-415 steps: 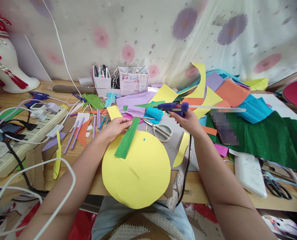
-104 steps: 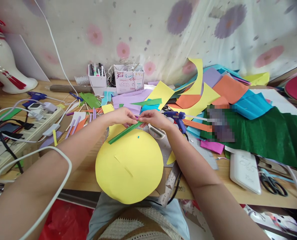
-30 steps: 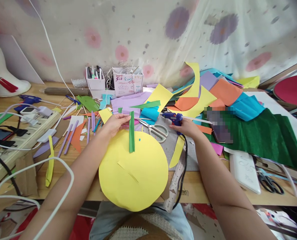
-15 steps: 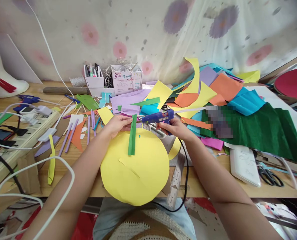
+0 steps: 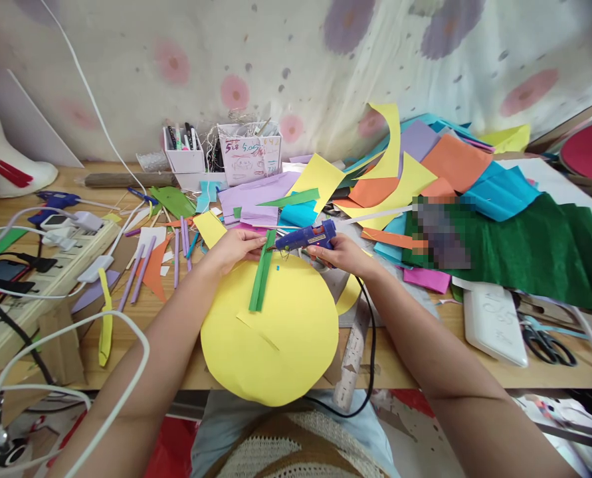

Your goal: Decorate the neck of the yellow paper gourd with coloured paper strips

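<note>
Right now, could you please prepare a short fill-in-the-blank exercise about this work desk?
The right hand holds a blue ____.
The left hand pinches a strip coloured ____.
The large round sheet is ____.
The cord below the right hand is ____.

Missing words: glue gun, green, yellow, black.

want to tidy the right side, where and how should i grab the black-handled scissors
Probably by the black handle loops, coming from the near edge of the table: they lie turned toward that edge, while the opposite end points away and is hard to make out.
</note>
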A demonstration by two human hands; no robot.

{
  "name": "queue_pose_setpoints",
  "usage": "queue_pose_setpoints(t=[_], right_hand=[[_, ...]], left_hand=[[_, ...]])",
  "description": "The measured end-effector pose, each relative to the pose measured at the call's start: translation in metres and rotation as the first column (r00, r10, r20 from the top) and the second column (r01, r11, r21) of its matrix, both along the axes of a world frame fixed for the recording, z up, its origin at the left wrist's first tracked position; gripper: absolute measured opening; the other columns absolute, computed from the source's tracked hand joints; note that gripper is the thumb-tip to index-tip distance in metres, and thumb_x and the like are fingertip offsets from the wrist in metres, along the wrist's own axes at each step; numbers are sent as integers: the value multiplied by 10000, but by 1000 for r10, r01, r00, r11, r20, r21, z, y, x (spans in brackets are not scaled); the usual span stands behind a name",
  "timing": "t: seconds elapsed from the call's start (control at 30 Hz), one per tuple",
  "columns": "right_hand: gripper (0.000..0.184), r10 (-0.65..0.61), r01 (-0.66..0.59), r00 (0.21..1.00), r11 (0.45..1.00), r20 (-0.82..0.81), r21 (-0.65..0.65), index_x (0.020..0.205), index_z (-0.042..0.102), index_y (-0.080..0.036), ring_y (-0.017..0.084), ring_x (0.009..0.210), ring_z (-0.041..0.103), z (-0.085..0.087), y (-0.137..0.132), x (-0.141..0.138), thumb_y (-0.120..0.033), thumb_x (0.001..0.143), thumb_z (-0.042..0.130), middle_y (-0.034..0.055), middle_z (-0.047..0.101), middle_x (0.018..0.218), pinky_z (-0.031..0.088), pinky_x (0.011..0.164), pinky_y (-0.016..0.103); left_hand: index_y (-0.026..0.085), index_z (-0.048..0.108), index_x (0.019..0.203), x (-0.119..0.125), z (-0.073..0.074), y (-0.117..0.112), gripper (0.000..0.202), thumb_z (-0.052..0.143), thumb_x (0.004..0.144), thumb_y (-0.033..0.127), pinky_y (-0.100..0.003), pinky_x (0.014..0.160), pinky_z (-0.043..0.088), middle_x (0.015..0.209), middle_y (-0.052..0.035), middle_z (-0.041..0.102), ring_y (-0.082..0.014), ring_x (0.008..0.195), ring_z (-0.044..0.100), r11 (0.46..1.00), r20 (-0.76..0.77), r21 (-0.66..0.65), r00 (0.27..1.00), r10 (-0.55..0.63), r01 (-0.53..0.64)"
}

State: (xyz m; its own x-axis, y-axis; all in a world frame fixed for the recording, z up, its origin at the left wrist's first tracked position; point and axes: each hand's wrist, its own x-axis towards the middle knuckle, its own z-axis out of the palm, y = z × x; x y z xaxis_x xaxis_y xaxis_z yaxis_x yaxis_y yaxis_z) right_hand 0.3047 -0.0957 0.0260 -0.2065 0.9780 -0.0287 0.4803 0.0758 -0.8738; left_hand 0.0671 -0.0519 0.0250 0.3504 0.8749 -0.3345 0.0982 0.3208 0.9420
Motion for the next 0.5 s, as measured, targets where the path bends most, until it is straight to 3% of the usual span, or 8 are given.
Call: queue_pose_setpoints(t=[0.17, 0.5], right_hand=[[463, 8, -6, 999, 999, 34, -50, 693, 592, -154, 92, 482, 431, -5, 2, 0, -616, 665, 600, -25, 481, 493, 349, 468, 239], [445, -2, 2, 1000, 999, 13, 40, 748, 620, -167, 102, 509, 427, -8, 4, 1, -607, 686, 590, -24, 484, 512, 347, 479, 246]], left_hand=[[157, 739, 808, -1, -1, 0, 370, 808, 515, 374, -238, 579, 492, 724, -55, 716, -133, 611, 627, 1000, 7, -4, 1000, -8, 8], [153, 733, 773, -2, -1, 1, 365, 817, 491, 368, -248, 599, 489, 711, -42, 705, -129, 616, 621, 1000, 23, -11, 1000, -10, 11]])
